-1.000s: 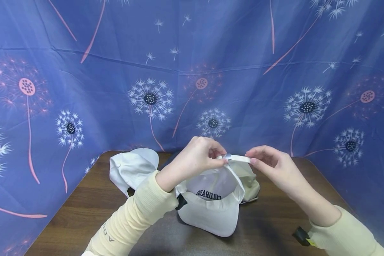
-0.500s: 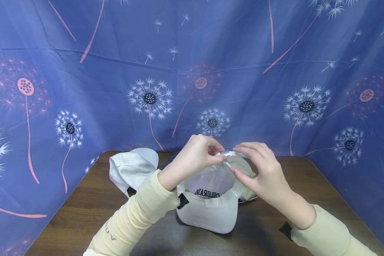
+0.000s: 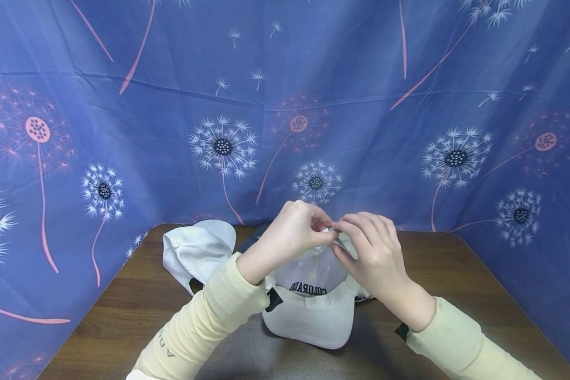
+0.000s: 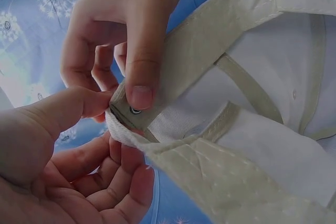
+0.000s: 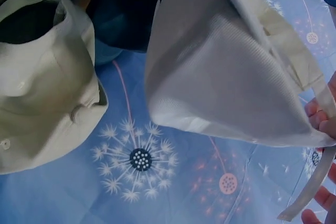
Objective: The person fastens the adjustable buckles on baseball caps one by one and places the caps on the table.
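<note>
A white baseball cap [image 3: 309,319] stands at the middle of the table with its brim toward me; dark COLORADO lettering shows mirrored on its inside. My left hand [image 3: 290,232] pinches the cap's back strap near the buckle. Close beside it, my right hand [image 3: 372,253] also pinches the strap, with the fingertips of both hands meeting. In the left wrist view, the right thumb [image 4: 140,72] presses on the beige inner band and the left thumb [image 4: 79,106] lies at the fold of the strap. The strap's loose end [image 5: 307,190] hangs down in the right wrist view.
Another white cap [image 3: 197,248] lies at the left of the wooden table [image 3: 109,316]. A dark cap [image 3: 252,238] sits behind my left forearm. Behind the held cap is a beige cap [image 5: 47,87]. Blue dandelion-print cloth [image 3: 361,105] hangs around the table.
My right hand has moved left along the strap, from its stretched-out end to the buckle beside my left hand. The left hand has stayed nearly still.
</note>
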Action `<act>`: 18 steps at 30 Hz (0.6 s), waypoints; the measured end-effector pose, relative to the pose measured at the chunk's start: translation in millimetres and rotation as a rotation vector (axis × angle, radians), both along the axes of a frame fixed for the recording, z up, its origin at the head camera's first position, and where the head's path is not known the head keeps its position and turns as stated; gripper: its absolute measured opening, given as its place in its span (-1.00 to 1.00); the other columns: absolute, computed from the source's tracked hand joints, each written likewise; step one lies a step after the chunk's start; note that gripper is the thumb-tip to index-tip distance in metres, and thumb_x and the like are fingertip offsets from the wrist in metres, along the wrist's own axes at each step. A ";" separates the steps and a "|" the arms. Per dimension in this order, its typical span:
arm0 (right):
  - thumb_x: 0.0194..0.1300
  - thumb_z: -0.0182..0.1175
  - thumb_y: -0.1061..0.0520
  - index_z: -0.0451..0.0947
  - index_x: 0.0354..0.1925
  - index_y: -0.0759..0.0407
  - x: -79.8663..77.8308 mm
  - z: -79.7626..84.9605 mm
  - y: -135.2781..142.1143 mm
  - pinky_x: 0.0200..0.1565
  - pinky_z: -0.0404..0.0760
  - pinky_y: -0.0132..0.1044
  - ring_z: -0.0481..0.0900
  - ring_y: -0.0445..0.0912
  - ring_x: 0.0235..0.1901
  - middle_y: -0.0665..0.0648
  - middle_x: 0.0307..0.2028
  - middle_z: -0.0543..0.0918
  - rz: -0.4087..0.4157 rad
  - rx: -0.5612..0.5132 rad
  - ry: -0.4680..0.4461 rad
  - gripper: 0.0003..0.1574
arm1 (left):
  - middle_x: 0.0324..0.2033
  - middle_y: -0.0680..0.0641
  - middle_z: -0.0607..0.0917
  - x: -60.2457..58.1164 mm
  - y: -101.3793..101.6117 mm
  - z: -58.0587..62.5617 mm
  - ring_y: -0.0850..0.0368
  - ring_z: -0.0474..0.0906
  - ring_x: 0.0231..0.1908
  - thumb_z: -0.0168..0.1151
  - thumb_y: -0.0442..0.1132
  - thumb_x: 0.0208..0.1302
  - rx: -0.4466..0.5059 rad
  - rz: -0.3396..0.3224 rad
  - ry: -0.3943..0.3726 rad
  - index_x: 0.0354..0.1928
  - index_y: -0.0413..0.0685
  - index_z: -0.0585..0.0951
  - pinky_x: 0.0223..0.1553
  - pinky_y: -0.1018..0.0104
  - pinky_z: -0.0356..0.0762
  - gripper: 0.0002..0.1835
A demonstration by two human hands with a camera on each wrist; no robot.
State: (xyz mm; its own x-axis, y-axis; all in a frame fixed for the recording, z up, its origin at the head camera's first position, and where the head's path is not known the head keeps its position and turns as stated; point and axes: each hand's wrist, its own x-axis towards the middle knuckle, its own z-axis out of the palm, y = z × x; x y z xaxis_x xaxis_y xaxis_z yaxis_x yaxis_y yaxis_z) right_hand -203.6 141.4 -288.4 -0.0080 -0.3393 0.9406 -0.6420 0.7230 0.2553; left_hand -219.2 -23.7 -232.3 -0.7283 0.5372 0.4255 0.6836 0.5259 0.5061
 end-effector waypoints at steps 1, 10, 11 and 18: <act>0.04 0.14 0.11 0.58 -0.35 0.28 -0.3 0.6 0.1 -0.28 0.37 -0.01 0.51 0.12 -0.36 0.19 -0.38 0.61 0.005 0.001 0.013 -0.74 | -0.60 0.13 0.64 0.4 0.0 0.3 0.42 0.49 -0.60 0.27 -0.19 -0.02 -0.004 0.002 -0.001 -0.44 -0.04 0.67 -0.53 0.59 0.43 -0.90; 0.00 0.18 0.16 0.61 -0.46 0.25 0.5 9.0 3.0 -0.37 0.36 -0.01 0.52 0.10 -0.47 0.12 -0.51 0.62 0.059 0.027 0.123 -0.84 | -0.65 0.19 0.61 3.0 0.5 0.0 0.44 0.46 -0.65 0.25 -0.22 -0.07 -0.011 -0.006 0.012 -0.50 0.02 0.67 -0.55 0.59 0.42 -0.94; 0.00 0.19 0.16 0.61 -0.47 0.25 0.6 9.8 3.6 -0.37 0.37 -0.01 0.52 0.11 -0.48 0.12 -0.51 0.62 0.065 0.034 0.133 -0.84 | -0.66 0.19 0.61 3.5 0.8 0.0 0.44 0.46 -0.65 0.25 -0.22 -0.07 -0.012 -0.007 0.014 -0.51 0.02 0.67 -0.55 0.59 0.42 -0.94; -0.05 0.16 0.21 0.59 -0.52 0.26 0.8 13.9 6.5 -0.39 0.38 0.00 0.50 0.11 -0.50 0.13 -0.53 0.61 0.088 0.070 0.177 -0.88 | -0.64 0.19 0.58 5.5 0.8 -1.1 0.40 0.46 -0.60 0.27 -0.17 -0.04 -0.004 -0.024 -0.015 -0.46 0.02 0.67 -0.53 0.56 0.43 -0.92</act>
State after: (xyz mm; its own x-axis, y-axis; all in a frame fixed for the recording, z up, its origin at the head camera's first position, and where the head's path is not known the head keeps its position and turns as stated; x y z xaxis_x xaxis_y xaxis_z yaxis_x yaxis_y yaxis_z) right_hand -202.8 147.9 -274.6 0.1876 -0.3963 0.8987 -0.6423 0.6428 0.4175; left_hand -213.7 -22.9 -233.5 -0.7215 0.5561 0.4126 0.6883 0.5113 0.5146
